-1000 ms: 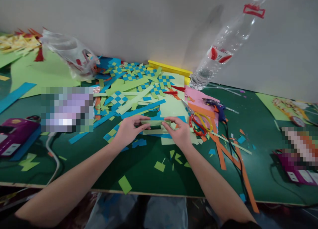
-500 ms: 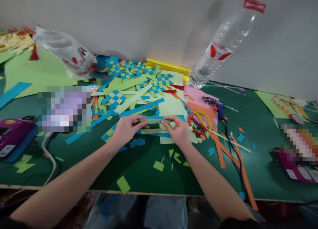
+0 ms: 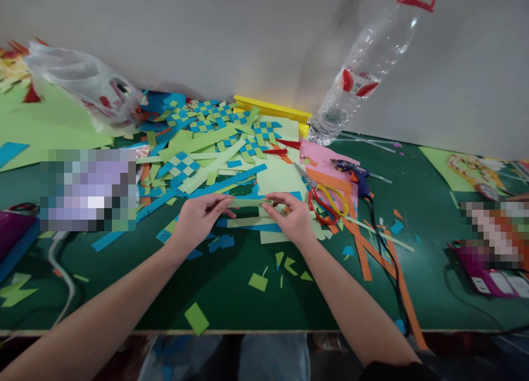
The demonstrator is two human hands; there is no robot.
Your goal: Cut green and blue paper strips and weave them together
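A light green paper strip (image 3: 248,202) is stretched level between my two hands, above the green table. My left hand (image 3: 201,218) pinches its left end between thumb and fingers. At the other end my right hand (image 3: 291,216) pinches the strip, which looks folded over there. Under and behind the hands lie blue strips, a pale green sheet (image 3: 278,177) and woven blue-and-green paper pieces (image 3: 181,169). To the right of my right hand rest scissors (image 3: 328,202) with red and yellow handles.
A water bottle (image 3: 359,83) leans at the back wall, near a yellow bar (image 3: 273,110). A blue glue gun (image 3: 359,180) trails a black cord over orange strips (image 3: 363,257). Purple devices (image 3: 487,273) sit at both sides; a plastic bag (image 3: 88,86) lies back left.
My view has shifted slightly, so the things on the table appear further left. Both hands still hold the strip, which is now a little further apart from the right fingertips' fold.
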